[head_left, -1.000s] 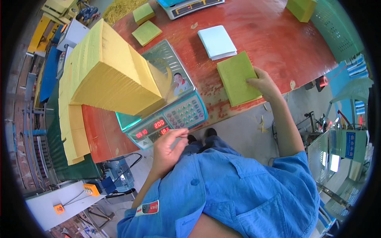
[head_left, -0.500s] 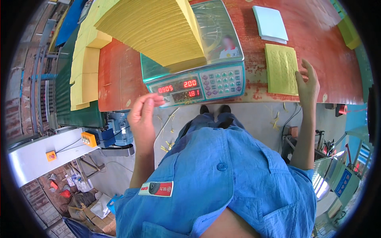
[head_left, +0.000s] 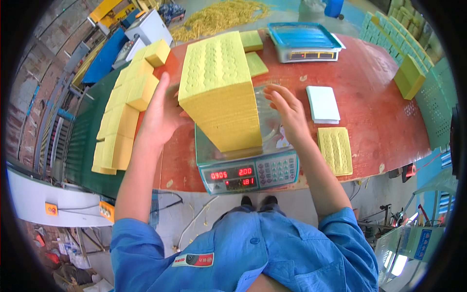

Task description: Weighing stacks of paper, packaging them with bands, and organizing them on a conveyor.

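Observation:
A tall stack of yellow joss paper [head_left: 221, 124], its top sheet marked with rows of scalloped cuts, stands on a digital scale [head_left: 278, 174] with lit red figures. To its left is my left hand [head_left: 161, 113], open with the thumb raised; some fingertips reach close to the stack's side, and I cannot tell if they touch. On the other side my right hand [head_left: 288, 111] hangs open above the scale's plate, fingers apart, with a gap to the stack. A small pile of the same yellow paper [head_left: 334, 152] lies right of the scale, below a white paper pad [head_left: 322, 104].
Yellow paper blocks [head_left: 119, 126] line the green surface at left. A second scale with a blue tray [head_left: 304, 36] sits at the back of the red table [head_left: 379, 107]. One yellow block [head_left: 409, 77] stands at the far right, and yellow scraps [head_left: 221, 18] heap on the floor beyond.
The view has tilted up, showing the whole stack and far table. Both hands have moved forward to either side of the stack, the right one leaving the small yellow pile.

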{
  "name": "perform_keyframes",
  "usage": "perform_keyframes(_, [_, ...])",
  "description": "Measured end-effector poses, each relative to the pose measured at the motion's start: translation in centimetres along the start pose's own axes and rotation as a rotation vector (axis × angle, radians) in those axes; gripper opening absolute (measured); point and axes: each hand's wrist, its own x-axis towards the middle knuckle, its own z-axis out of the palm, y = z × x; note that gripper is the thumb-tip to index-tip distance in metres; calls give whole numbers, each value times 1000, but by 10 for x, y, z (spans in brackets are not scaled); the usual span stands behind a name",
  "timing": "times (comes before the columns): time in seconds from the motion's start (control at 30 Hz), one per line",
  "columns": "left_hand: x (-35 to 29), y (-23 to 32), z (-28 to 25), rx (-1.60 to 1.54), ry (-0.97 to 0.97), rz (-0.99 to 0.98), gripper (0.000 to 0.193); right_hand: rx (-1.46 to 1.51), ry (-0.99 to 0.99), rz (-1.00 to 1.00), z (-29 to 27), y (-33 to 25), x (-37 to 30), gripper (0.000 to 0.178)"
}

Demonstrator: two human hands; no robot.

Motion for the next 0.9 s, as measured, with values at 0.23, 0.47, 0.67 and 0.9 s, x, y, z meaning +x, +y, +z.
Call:
perform_keyframes(0.23, [22,20,27,140,-37,-176,62,201,-53,113,52,47,37,58])
perform_keyframes(0.47, [-10,13,29,210,-228,-275,61,11,186,-16,44,26,-40,44])
perform_keyframes(0.67, [8,17,33,244,-334,-339,63,-66,370,91,14,17,-153,34])
perform_keyframes(0.9, [18,1,43,256,-340,-316,60,834,114,491,24,50,-169,38])
